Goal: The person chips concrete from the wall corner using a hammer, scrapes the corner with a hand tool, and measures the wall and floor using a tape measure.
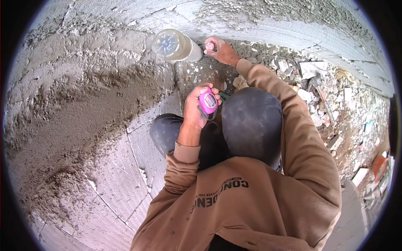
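My left hand (193, 109) is wrapped around a pink tape measure (207, 101) with a dark wrist strap, held in front of my knees. Farther out, at the foot of the wall, my right hand (225, 53) pinches a small round pink-and-white piece (210, 46) between thumb and finger; it looks like a cap, but I cannot make out its kind for sure. Just left of those fingers is a large clear plastic bottle (190, 49) holding cloudy liquid, its round end (168, 44) facing me. No tape blade shows out of the tape measure.
Broken rubble (310, 69) and plaster bits cover the ground to the right. Wet grey mortar (83, 108) coats the surface on the left, above light block joints. A pale wall (251, 27) curves across the far side. My knee (251, 121) sits beside my left hand.
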{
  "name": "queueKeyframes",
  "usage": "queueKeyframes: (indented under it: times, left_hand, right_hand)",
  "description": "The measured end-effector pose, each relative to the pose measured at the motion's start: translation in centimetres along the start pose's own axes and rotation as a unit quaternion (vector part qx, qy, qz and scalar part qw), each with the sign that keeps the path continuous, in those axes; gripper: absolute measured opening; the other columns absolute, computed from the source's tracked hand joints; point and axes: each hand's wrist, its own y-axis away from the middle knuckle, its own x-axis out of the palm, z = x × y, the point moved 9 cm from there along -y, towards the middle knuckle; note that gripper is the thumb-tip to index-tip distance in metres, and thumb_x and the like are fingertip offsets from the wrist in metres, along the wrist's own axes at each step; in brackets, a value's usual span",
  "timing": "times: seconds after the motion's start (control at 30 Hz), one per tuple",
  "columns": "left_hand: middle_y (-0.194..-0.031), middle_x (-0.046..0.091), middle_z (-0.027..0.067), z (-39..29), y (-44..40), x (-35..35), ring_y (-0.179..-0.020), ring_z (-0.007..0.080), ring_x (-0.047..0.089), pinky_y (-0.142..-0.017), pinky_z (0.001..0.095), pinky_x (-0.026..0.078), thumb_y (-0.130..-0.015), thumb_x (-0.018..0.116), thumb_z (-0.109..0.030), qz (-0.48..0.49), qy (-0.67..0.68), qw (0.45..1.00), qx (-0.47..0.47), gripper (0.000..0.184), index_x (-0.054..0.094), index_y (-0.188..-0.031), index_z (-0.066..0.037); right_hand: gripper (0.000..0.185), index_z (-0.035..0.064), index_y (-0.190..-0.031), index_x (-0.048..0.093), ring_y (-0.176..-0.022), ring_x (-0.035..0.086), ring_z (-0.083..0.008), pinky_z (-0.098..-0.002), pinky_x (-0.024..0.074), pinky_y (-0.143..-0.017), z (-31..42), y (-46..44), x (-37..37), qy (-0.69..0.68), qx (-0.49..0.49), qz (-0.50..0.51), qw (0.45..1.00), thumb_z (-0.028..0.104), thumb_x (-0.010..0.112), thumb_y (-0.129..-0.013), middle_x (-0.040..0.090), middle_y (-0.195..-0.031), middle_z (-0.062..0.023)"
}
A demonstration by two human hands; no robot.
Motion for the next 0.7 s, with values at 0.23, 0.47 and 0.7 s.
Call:
queueKeyframes:
  times: [0.23,0.47,0.7]
  left_hand:
    - [-0.092,0.066,0.0143,-0.2,0.2,0.0,-0.079,0.025,0.067,-0.074,0.0394,0.058,-0.092,0.055,-0.018,0.001,-0.011,1.0,0.013,0.027,0.056,-0.112,0.0]
    - [-0.092,0.067,0.014,-0.1,0.2,-0.1,-0.08,0.0255,0.067,-0.074,0.0395,0.058,-0.091,0.056,-0.019,0.012,-0.002,1.0,0.015,0.028,0.057,-0.112,0.0]
    - [-0.092,0.067,0.0137,-0.2,0.4,-0.1,-0.08,0.025,0.067,-0.074,0.0394,0.058,-0.091,0.055,-0.019,-0.003,-0.01,1.0,0.014,0.027,0.057,-0.112,-0.001]
  right_hand:
    - [0.041,0.0095,-0.115,0.06,-0.098,0.066,-0.0272,-0.0382,0.0503,-0.089,1.1,0.2,-0.7,0.024,-0.003,-0.008,1.0,0.026,0.077,-0.082,0.069,-0.104,-0.0109]
    - [0.042,0.0099,-0.116,0.061,-0.1,0.066,-0.028,-0.0384,0.0505,-0.09,0.9,0.2,-0.8,0.03,0.0,-0.012,0.999,0.026,0.077,-0.081,0.069,-0.106,-0.0112]
    - [0.042,0.009,-0.116,0.061,-0.101,0.066,-0.0287,-0.0389,0.0506,-0.09,1.2,0.2,-0.8,0.035,-0.006,-0.013,0.999,0.026,0.077,-0.081,0.069,-0.106,-0.0118]
